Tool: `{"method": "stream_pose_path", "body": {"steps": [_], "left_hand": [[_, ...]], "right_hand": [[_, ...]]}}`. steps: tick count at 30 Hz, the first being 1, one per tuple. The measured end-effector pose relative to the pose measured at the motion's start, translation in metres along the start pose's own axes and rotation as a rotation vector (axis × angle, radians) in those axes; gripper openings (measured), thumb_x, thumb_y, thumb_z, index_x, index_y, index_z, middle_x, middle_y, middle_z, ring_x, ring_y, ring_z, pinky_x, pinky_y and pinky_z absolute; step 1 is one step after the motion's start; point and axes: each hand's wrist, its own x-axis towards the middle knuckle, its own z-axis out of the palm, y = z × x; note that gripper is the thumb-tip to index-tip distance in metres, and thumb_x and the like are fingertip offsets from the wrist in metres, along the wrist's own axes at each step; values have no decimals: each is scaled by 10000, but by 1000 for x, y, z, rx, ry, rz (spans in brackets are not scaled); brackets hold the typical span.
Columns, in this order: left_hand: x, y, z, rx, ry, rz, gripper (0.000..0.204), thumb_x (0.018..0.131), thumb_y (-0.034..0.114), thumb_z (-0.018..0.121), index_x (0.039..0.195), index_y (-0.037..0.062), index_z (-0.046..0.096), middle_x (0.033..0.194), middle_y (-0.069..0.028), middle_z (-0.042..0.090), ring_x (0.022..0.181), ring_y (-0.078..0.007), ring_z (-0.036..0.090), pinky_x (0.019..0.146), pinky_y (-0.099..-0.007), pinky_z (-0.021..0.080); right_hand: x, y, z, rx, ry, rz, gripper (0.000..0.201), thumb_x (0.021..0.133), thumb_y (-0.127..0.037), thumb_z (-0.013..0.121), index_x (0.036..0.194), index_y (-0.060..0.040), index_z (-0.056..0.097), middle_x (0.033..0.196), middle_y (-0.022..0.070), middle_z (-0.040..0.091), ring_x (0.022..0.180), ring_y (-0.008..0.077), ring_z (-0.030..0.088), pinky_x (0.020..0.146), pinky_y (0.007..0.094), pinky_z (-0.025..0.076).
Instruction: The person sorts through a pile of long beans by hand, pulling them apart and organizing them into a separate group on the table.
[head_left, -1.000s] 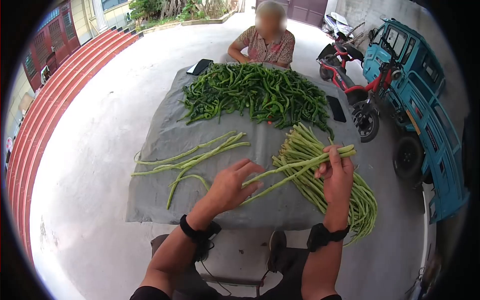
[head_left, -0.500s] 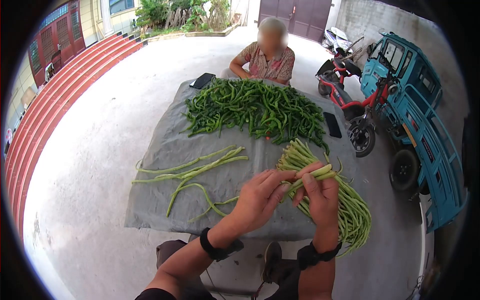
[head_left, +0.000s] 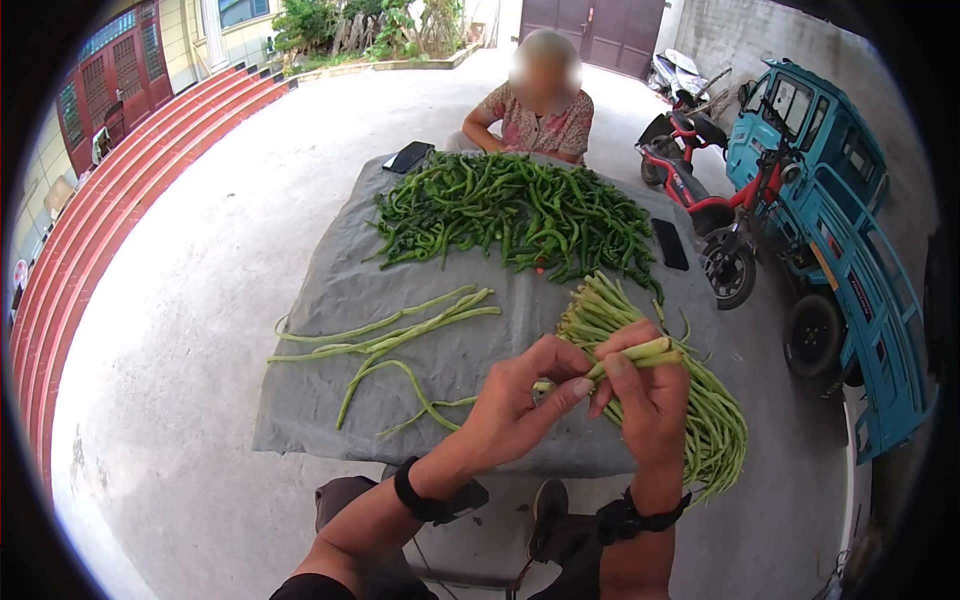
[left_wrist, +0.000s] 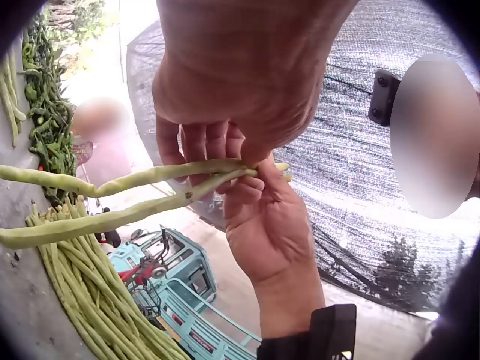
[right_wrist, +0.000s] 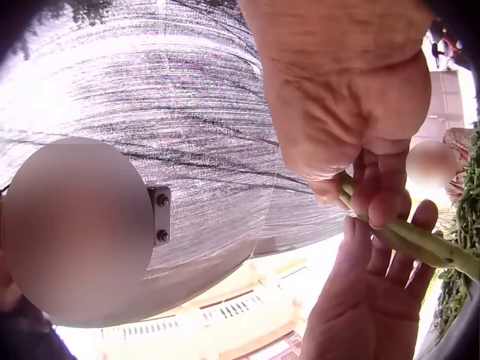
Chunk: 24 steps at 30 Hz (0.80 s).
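Note:
Over the near right part of the grey-covered table (head_left: 300, 400), my two hands meet on a few long green beans (left_wrist: 142, 177). My right hand (head_left: 652, 400) grips them near their cut ends, which stick out past its fingers. Right beside it, my left hand (head_left: 520, 405) pinches the same beans between thumb and fingers; their long ends trail left beneath it. Under and behind the right hand lies a thick bundle of long beans (head_left: 715, 425), hanging over the near edge. Several loose long beans (head_left: 400, 345) are spread on the left side of the table.
A large heap of green chili peppers (head_left: 510, 210) covers the far half of the table. One phone (head_left: 670, 245) lies right of it, another dark phone (head_left: 410, 157) at the far left corner. A person (head_left: 540, 125) sits opposite. A blue three-wheeler (head_left: 860, 250) stands at right.
My left hand has moved right from over the table's middle to the right hand and now pinches the beans. The right hand has shifted slightly down and left, still gripping them.

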Motion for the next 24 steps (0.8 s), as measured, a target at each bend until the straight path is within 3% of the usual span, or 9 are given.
{"method": "stream_pose_path", "body": {"steps": [18,24], "left_hand": [[-1,7,-5,37,12,-51,118,1052,73,668,1135,-9,657,1046,-70,732,998,-144,719,906,-332,563],[-1,12,-5,137,24,3,136,1037,56,678,1150,-18,658,1043,-94,741,966,-160,733,881,-332,573]], "right_hand": [[-1,-7,6,-72,4,0,88,1066,-76,626,1066,11,612,995,46,567,669,76,588,555,231,499],[-2,-9,7,-76,12,-15,99,1068,-90,635,1072,5,607,973,40,573,669,74,586,555,229,497]]}}
